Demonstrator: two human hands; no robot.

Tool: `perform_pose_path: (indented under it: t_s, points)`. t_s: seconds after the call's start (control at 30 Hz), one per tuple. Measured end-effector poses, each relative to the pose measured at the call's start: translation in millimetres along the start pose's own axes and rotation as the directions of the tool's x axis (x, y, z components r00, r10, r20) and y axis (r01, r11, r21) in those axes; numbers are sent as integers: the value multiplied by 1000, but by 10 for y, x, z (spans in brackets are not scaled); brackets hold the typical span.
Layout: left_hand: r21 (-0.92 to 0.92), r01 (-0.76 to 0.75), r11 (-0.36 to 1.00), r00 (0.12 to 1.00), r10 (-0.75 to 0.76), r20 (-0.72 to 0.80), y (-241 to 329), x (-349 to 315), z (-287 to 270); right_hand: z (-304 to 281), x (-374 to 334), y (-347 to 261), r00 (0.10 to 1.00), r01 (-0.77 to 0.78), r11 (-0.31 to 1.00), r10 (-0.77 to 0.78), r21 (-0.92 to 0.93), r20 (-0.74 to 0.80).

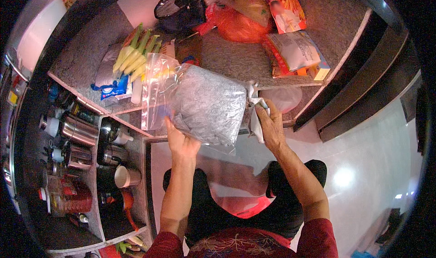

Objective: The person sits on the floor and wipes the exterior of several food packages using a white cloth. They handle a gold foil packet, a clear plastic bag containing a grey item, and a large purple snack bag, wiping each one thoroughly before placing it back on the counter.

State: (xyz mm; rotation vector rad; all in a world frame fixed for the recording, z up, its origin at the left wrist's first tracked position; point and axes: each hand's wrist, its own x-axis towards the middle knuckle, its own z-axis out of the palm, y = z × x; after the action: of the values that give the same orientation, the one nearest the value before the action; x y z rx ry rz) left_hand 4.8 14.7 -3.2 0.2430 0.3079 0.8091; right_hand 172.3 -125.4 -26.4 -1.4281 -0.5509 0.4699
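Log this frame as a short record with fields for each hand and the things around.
Left hand: left hand holds up a clear plastic bag from its near edge
Bag contents: grey fabric-like bundle
Right hand: right hand grips a crumpled white piece at the bag's right side; material unclear
Beyond the hands: black bag, orange-red plastic bag and colourful packets on a grey surface
Lower left: cream cup on shelving
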Motion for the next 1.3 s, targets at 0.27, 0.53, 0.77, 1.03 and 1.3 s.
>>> perform_pose_path:
  t_s: [0.27,0.53,0.77,1.03,1.3]
  points:
    - [-33,47,998,988,-42,149,-89,-70,66,231,-149,-146,908,-377,783,207,494,364]
    - [-6,17,1000,997,-16,74,-8,-52,65,-10,-53,-203,952,-263,850,154,456,263]
    - [95,-113,989,994,111,20,183,23,-142,-339,11,-179,968,-189,890,99,415,229]
    - [153,-18,988,988,41,-147,163,11,-176,-437,27,-122,968,-190,914,114,357,224]
    - [512,-241,824,951,305,-44,233,8,-229,-439,-20,-307,993,87,996,-85,16,-83]
